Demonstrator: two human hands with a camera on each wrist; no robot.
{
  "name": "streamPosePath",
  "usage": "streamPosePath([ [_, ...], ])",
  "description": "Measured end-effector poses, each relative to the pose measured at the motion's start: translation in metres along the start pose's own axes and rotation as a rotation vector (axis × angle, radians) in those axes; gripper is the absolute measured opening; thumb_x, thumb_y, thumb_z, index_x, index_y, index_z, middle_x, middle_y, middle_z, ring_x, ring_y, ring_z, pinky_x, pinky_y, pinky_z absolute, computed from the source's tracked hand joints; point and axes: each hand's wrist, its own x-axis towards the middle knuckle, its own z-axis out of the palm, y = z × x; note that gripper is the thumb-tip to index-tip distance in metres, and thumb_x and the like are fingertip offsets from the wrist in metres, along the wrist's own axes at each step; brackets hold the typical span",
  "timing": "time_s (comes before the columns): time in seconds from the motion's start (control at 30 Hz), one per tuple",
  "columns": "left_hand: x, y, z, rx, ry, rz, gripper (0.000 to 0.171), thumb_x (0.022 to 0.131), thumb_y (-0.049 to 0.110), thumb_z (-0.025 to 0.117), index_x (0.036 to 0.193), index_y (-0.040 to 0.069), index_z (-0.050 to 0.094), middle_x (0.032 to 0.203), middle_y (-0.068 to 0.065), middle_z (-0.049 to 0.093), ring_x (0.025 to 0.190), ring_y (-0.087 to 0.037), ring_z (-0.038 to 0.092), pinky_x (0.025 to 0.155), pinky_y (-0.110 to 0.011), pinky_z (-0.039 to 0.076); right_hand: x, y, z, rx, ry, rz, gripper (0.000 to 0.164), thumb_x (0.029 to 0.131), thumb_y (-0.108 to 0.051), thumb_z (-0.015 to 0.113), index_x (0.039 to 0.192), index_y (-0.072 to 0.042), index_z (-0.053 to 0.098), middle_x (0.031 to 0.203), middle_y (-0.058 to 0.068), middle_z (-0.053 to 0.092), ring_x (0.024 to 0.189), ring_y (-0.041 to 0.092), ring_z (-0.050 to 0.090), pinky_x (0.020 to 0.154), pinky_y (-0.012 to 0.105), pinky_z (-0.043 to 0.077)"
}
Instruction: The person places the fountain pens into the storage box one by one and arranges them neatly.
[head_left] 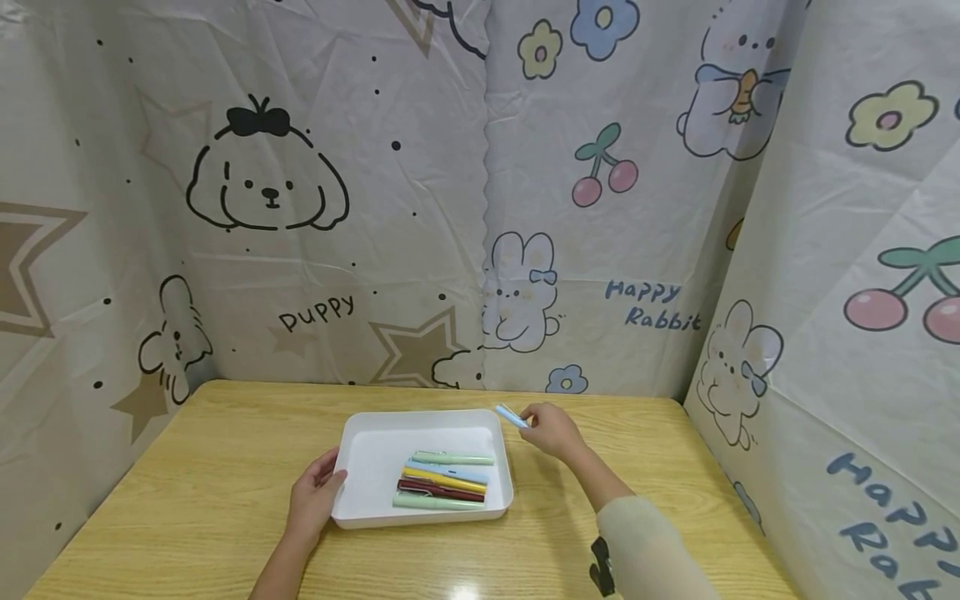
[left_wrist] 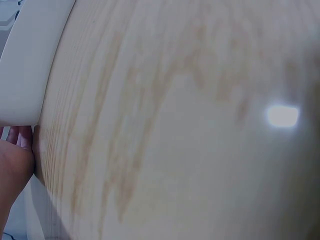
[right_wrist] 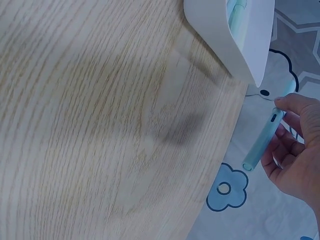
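Observation:
My left hand (head_left: 313, 493) grips the left side of a white tray (head_left: 371, 518), its thumb at the rim. In the left wrist view, fingers of the left hand (left_wrist: 17, 155) show at the bottom corner of the tray (left_wrist: 30, 65). Past the tray's far right corner, my right hand (head_left: 553, 429) pinches a light blue pen (head_left: 512, 416) between thumb and fingers, raised above the table. Inside the tray several pens lie side by side: light green pens (head_left: 453, 458), a light blue one, a yellow pen (head_left: 444, 479) and a dark red pen (head_left: 441, 490).
The wooden table (head_left: 225, 467) carries the tray near its middle. A patterned curtain (head_left: 420, 250) hangs behind the far edge and along both sides. Light glares off the tabletop near the front.

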Motion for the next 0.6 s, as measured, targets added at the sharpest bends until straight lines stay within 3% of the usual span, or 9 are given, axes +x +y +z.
streamPosePath([
  [0.3,0.0005,-0.0008,-0.0008,0.012,-0.013,-0.013,0.047,0.094,0.011,0.05,0.139,0.005,0.041,0.142,-0.021,0.043,0.126,-0.029,0.045,0.083,-0.011,0.039,0.0003,-0.0021,-0.0004,-0.009,-0.013,-0.02,0.024,0.079,-0.015,0.067,0.101,-0.006,0.069,0.072,0.001,0.054,0.062,0.014,0.046,0.053,0.025,0.036],
  [0.5,0.0006,-0.0007,-0.0005,0.005,-0.01,-0.009,0.047,0.094,0.011,0.05,0.139,0.005,0.041,0.142,-0.021,0.043,0.127,-0.029,0.044,0.077,-0.004,0.035,0.0019,-0.0038,-0.0005,0.006,-0.023,-0.016,0.025,0.08,-0.015,0.065,0.103,-0.006,0.068,0.073,0.002,0.055,0.062,0.015,0.046,0.053,0.025,0.037],
  [0.6,0.0004,-0.0003,-0.0004,0.011,-0.01,-0.009,0.047,0.094,0.012,0.05,0.139,0.005,0.041,0.142,-0.02,0.043,0.127,-0.029,0.044,0.086,-0.013,0.04,0.0023,-0.0052,-0.0007,0.001,-0.028,-0.017,0.024,0.08,-0.015,0.065,0.103,-0.007,0.068,0.073,0.002,0.055,0.061,0.014,0.046,0.053,0.025,0.036],
])
